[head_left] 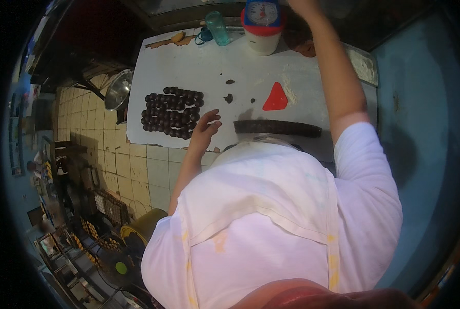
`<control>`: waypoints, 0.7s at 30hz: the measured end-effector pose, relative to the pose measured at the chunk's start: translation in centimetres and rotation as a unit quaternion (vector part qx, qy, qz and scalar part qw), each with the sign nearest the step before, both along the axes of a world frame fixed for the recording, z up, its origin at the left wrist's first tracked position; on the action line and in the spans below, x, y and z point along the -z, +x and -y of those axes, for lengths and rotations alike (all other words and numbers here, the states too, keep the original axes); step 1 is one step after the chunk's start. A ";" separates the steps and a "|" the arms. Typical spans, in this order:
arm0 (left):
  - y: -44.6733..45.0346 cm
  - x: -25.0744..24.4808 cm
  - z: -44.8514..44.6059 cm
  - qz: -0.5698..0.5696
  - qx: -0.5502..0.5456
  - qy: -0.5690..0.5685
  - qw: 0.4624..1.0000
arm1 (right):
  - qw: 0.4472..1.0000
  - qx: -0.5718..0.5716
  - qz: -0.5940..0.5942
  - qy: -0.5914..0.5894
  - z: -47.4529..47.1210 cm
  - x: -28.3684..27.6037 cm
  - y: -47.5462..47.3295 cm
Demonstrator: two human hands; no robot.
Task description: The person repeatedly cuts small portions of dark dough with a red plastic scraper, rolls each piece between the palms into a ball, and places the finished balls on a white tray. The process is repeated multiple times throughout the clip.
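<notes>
My left hand hovers at the table's near side with its fingers apart and nothing in them, beside rows of dark round dough balls. My right arm reaches to the far right; my right hand is cut off at the top edge, next to a blue dial scale, and its fingers cannot be made out. The scale stands on a white tub with a red lid. A dark dough log lies near my apron. Beyond it are a red plastic scraper and small dark dough scraps.
A teal clear bottle and its blue cap are at the table's back. A metal bowl sits off the left edge. A flour-dusted tray stands at the back right, by a blue wall.
</notes>
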State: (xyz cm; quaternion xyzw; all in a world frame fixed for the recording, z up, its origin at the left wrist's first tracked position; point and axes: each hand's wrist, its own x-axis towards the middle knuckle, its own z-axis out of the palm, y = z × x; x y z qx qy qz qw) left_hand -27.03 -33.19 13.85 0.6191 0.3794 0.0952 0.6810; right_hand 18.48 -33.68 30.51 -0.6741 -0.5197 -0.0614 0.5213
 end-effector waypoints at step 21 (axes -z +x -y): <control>-2.3 -0.1 2.0 -0.059 -0.031 0.049 0.997 | 0.963 0.160 0.133 -0.172 -4.9 -4.2 4.6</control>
